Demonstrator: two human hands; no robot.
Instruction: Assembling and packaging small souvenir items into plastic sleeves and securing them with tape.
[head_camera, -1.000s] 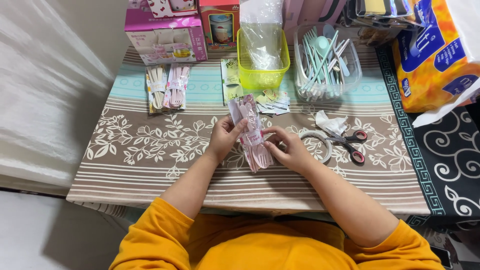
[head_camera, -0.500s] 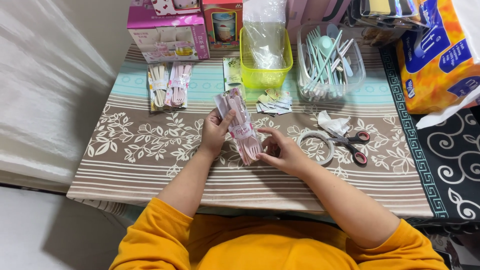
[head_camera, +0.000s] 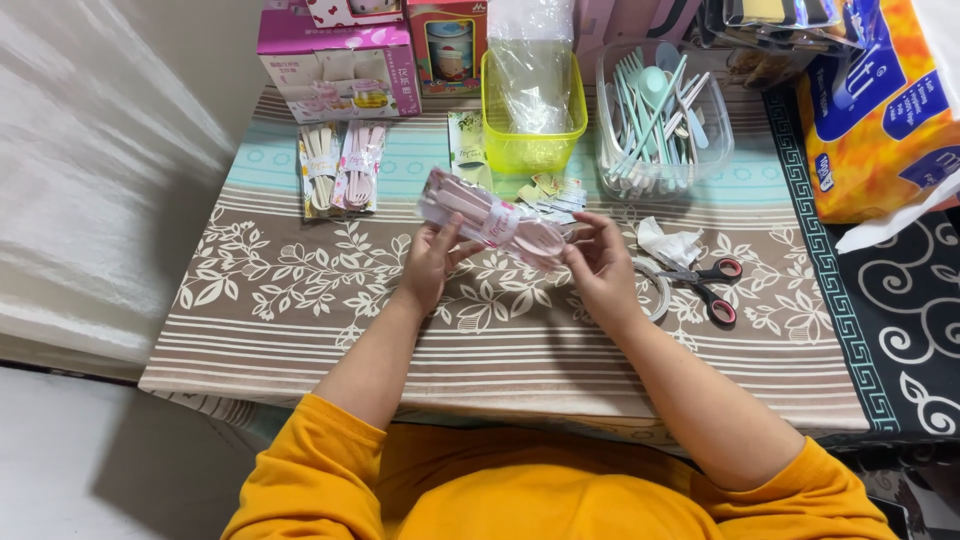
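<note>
L hand (head_camera: 432, 255) & R hand (head_camera: 598, 262) each closed on one end of a clear plastic packet of pale pink cutlery (head_camera: 492, 219), held slantwise just above the bench w/ leaf-patterned cloth (head_camera: 300, 290). Behind it: yellow-green plastic basket (head_camera: 533, 150) w/ small printed paper labels (head_camera: 552, 193) just in front. Red-handled scissors (head_camera: 712, 283) lie near R hand, two more banded cutlery packets (head_camera: 341, 168) off to L.
</note>
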